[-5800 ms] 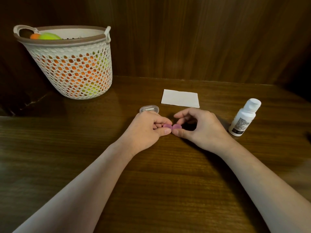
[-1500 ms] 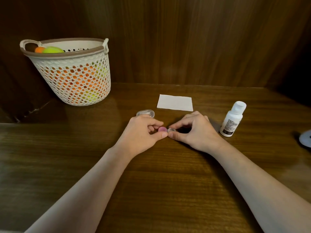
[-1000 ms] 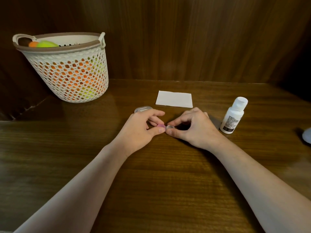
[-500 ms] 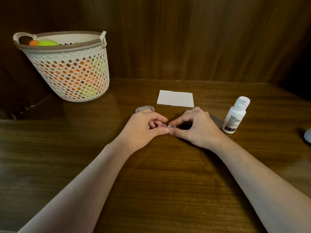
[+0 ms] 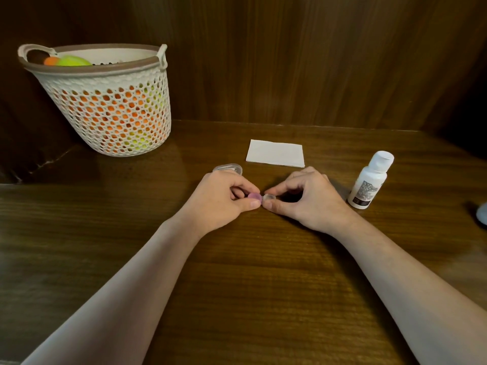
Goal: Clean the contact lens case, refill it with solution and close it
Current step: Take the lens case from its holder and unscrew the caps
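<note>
From my head camera I look down at a dark brown wooden table point(image 5: 237, 272) where my two hands meet. My left hand point(image 5: 218, 200) pinches the small contact lens case point(image 5: 261, 198) by its round pink cap point(image 5: 254, 196), thumb below and forefinger above. My right hand point(image 5: 305, 198) grips the case's other, clear well point(image 5: 269, 197) between thumb and forefinger, the remaining fingers curled. The case sits just above the tabletop, between my fingertips.

Just behind my left hand lies a small clear plastic oval box point(image 5: 228, 168). Further back rests a folded white paper tissue point(image 5: 275, 153). To the right of my right hand stands a white plastic solution bottle point(image 5: 370, 183), upright, cap on. At the far left stands a cream perforated plastic basket point(image 5: 110, 101) holding orange and yellow-green balls point(image 5: 71, 61).
</note>
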The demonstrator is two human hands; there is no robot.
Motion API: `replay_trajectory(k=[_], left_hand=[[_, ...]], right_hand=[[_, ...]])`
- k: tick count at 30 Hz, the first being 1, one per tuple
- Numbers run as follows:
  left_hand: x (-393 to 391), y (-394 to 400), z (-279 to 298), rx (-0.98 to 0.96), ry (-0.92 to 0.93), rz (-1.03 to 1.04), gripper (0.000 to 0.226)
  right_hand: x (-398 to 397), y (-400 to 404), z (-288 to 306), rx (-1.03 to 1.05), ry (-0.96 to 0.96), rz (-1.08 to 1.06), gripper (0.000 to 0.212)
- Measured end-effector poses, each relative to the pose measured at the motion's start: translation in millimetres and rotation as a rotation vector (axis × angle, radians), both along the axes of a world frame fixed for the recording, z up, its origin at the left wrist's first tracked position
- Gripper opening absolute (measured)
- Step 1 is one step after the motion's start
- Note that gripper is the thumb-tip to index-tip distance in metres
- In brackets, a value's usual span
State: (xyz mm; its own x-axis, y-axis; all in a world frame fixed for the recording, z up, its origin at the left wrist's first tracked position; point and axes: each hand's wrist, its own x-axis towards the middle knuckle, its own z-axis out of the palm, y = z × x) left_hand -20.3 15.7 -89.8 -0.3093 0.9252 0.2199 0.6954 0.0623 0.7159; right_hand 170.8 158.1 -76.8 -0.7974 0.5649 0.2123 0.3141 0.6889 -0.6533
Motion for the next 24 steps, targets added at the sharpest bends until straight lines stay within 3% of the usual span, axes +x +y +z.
replay_trajectory(k=[5,11,15,24], left_hand=[[3,2,0,0.004,0.013,0.066,0.014],[4,1,3,-0.053,-0.001,0.095,0.026],[4,-3,8,-0.059,-0.046,-0.045,0.052],[1,-7,7,0.047,-0.168,-0.054,0.046]], right_hand=[[0,-3,2,0.001,-0.012,0.004,0.014],[1,-4,4,-0.019,-0.004,0.012,0.011],[1,-4,5,-0.027,-0.004,0.010,0.010],[0,-5,5,-0.035,-0.017,-0.002,0.012]])
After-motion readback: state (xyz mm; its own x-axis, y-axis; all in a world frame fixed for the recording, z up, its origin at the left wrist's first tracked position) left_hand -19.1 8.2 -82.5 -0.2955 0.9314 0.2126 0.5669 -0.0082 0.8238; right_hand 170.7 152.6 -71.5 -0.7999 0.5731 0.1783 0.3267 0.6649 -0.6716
